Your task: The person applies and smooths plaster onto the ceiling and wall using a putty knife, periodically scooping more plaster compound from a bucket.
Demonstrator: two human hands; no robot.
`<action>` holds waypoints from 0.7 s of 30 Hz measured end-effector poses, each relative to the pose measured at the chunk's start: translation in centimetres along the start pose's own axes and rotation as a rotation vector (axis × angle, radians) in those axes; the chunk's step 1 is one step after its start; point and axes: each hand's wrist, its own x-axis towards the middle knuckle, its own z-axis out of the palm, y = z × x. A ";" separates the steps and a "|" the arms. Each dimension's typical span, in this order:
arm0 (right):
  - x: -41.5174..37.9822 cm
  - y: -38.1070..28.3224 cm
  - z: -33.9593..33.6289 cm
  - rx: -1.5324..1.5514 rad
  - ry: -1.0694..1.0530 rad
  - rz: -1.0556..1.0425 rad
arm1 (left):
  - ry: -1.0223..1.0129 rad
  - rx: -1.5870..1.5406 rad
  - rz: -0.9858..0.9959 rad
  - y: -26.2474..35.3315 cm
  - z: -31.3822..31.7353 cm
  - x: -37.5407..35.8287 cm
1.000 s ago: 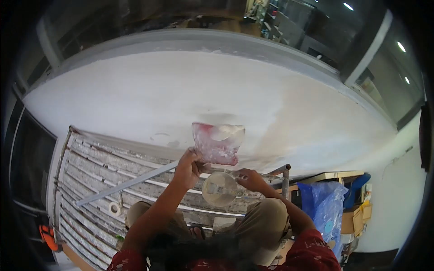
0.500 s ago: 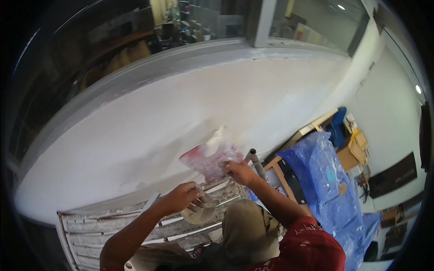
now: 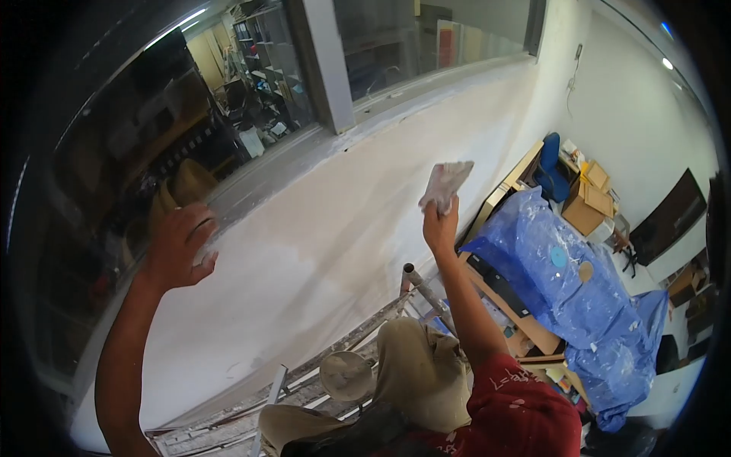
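My right hand (image 3: 440, 227) is raised against the white plastered wall (image 3: 327, 236) and grips a wide plastering blade (image 3: 446, 183) smeared with white and pink filler. My left hand (image 3: 177, 245) is lifted to the wall just under the window ledge, fingers curled, with something pale at its fingertips that I cannot make out. A round bowl of filler (image 3: 346, 375) sits on the scaffold planks (image 3: 228, 426) by my knees, with neither hand touching it.
A scaffold pipe (image 3: 421, 286) sticks up beside my right knee. Below right, blue plastic sheeting (image 3: 567, 282) covers furniture. A blue chair (image 3: 548, 174) and cardboard boxes (image 3: 586, 204) stand by the far wall. A dark window (image 3: 228, 99) runs above the plaster.
The view has swung up and to the right. My right hand lifted the blade from low on the wall to high. My left hand left the bowl and rose to the ledge.
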 end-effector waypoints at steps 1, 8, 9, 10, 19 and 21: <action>1.1 -0.3 0.6 -0.107 0.046 -0.044 | -0.035 -0.005 0.014 -0.1 -0.1 0.2; 8.7 -1.2 2.7 -0.354 0.133 -0.297 | -0.079 -0.058 0.092 -0.1 0.0 1.5; 9.4 -1.0 3.1 -0.363 0.139 -0.284 | -0.095 -0.059 0.072 0.0 0.1 1.4; 10.1 -0.8 3.5 -0.372 0.147 -0.271 | -0.110 -0.061 0.053 0.0 0.2 1.4; 7.6 1.0 7.2 -0.796 -0.206 -0.278 | -0.166 -0.071 0.009 -0.4 0.6 1.4; 3.4 2.2 7.7 -0.886 -0.269 -0.423 | -0.154 -0.081 0.013 0.0 0.2 1.7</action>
